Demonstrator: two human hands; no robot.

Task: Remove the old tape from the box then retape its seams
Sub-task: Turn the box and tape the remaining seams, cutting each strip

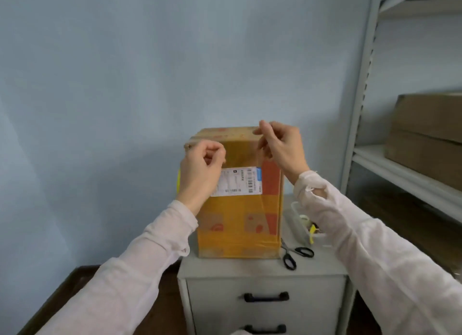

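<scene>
A tall yellow-orange cardboard box (237,209) with a white shipping label (237,182) stands upright on a grey drawer cabinet (262,269). My right hand (282,144) pinches a strip of clear old tape (265,204) at the box's upper right corner; the strip hangs peeled down the front face to the lower right. My left hand (200,169) sits at the upper left of the box, fingers curled as if pinching the tape's edge there. A yellow tape roll (178,182) peeks out behind my left hand.
Black-handled scissors (292,254) lie on the cabinet top right of the box. A clear tray (300,222) with small items sits behind them. A metal shelf unit (390,159) with brown cartons (430,139) stands at the right. A blue wall is behind.
</scene>
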